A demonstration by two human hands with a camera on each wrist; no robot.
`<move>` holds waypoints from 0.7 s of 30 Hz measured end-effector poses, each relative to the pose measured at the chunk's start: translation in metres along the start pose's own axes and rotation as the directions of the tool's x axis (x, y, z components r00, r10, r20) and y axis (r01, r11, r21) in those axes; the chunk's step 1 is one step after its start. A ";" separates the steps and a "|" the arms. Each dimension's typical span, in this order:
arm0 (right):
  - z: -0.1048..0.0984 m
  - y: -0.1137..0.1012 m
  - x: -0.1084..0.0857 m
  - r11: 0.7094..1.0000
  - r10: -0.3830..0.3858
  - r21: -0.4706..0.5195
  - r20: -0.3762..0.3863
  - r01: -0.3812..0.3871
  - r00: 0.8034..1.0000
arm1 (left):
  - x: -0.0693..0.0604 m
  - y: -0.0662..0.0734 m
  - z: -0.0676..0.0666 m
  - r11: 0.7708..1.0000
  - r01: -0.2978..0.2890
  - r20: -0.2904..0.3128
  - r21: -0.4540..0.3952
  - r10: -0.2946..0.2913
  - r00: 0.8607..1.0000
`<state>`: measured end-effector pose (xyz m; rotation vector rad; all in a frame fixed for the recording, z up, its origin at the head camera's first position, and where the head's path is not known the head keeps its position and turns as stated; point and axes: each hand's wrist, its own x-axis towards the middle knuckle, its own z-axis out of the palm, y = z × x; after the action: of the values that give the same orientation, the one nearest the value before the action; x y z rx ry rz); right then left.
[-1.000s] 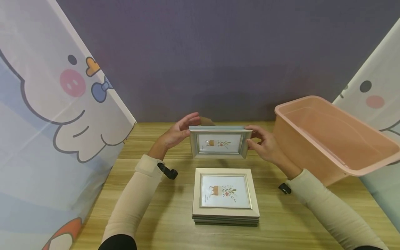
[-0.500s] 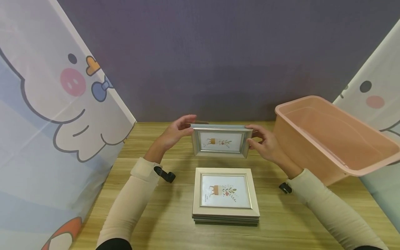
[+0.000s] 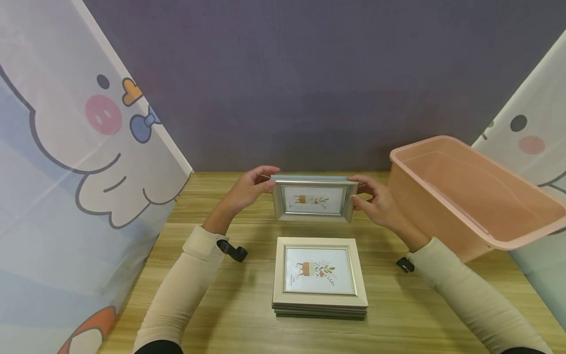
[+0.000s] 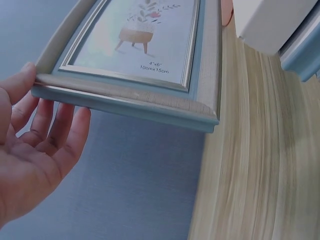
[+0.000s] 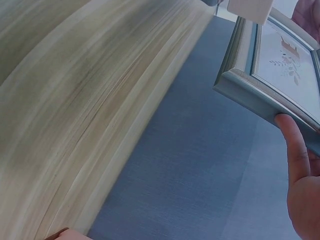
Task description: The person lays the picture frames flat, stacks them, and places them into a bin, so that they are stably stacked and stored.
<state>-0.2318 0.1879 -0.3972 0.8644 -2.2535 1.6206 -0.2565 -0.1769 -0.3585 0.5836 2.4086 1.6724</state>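
Between my two hands a silver-grey picture frame is held nearly upright above the table, its flower-pot picture turned sideways and facing me. My left hand pinches its left end, thumb on the front edge and the other fingers behind, as the left wrist view shows on the frame's bluish side. The right end is gripped by my right hand; in the right wrist view a digit touches the side of the frame. Nearer to me lies a stack of picture frames, a cream one on top.
A pink plastic bin stands on the right of the wooden table, close to my right hand. A dark wall rises behind the table. Cartoon-printed panels flank both sides.
The held picture frame has shifted slightly up and right. My left forearm has swung a little left while its thumb closed onto the frame's edge. The stack and bin have not moved.
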 end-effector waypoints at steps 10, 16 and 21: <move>-0.001 0.002 0.001 1.000 -0.011 0.013 -0.024 0.011 1.000 | -0.002 0.008 0.008 0.997 -0.040 -0.085 0.071 0.046 0.995; -0.005 -0.003 0.005 0.997 -0.032 0.066 -0.032 0.034 0.999 | -0.001 0.015 0.008 0.996 -0.084 -0.100 0.040 0.087 0.991; -0.013 -0.012 0.009 0.996 -0.012 0.085 -0.019 0.013 1.000 | -0.003 0.024 0.006 0.994 -0.104 -0.109 0.013 0.105 0.988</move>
<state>-0.2343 0.1940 -0.3789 0.8785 -2.1770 1.7225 -0.2461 -0.1652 -0.3384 0.6465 2.5012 1.7822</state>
